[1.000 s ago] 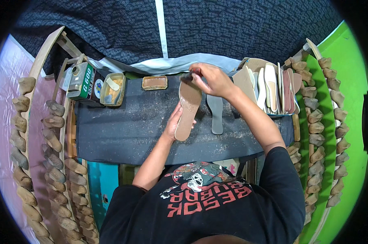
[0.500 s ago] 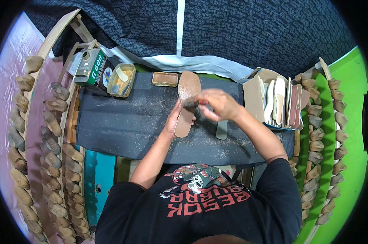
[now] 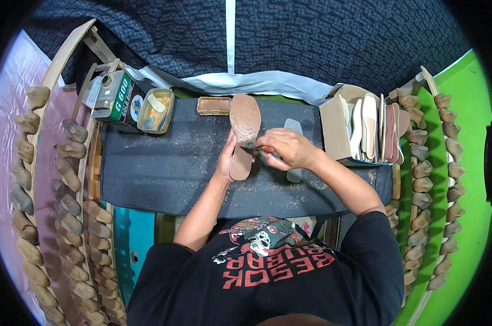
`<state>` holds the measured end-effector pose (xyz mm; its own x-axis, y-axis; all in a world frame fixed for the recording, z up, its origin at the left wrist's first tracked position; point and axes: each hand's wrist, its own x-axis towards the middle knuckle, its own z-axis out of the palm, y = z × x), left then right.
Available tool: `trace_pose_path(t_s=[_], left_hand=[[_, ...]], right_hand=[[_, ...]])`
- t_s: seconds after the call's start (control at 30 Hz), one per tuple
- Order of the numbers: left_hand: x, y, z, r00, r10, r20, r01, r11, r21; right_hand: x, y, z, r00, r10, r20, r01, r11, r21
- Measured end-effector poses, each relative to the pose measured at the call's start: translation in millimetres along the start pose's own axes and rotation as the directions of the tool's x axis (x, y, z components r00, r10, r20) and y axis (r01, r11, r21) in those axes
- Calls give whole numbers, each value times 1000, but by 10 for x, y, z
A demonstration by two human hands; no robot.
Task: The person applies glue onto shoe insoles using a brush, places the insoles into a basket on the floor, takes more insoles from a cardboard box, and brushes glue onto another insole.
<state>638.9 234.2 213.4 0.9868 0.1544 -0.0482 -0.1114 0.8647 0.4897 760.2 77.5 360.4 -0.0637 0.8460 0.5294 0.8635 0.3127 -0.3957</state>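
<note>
My left hand (image 3: 227, 160) is closed on a brown shoe sole (image 3: 245, 117), holding it up over the table with its wide end pointing away from me. The wide end looks wet and shiny, while the narrow end is duller. My right hand (image 3: 289, 148) grips a brush (image 3: 265, 149) with a red-orange part on its handle. Its dark tip touches the sole around the waist. A grey sole-shaped piece (image 3: 293, 175) lies on the table, partly hidden behind my right hand.
A dark cloth covers the table (image 3: 164, 174), specked with scraps. At the back stand a shallow tray (image 3: 213, 106), a yellowish tub (image 3: 164, 126) and a green-and-white can (image 3: 113, 98). A cardboard box (image 3: 333, 130) of soles is at right. Racks of wooden shoe lasts (image 3: 66, 195) flank both sides.
The brush has moved down the sole from the wide part toward the waist. My right hand has shifted slightly lower, and the view has turned a little.
</note>
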Motion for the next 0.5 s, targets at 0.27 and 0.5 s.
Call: trace_pose_path(t_s=[0.27,0.5], left_hand=[[15,-91,-46,998,-42,37,40,998,44],[-11,-58,-56,997,-36,-73,46,989,141]], right_hand=[[-52,270,-224,969,148,-199,-185,965,-184],[-112,-26,80,996,32,-80,-33,999,-12]])
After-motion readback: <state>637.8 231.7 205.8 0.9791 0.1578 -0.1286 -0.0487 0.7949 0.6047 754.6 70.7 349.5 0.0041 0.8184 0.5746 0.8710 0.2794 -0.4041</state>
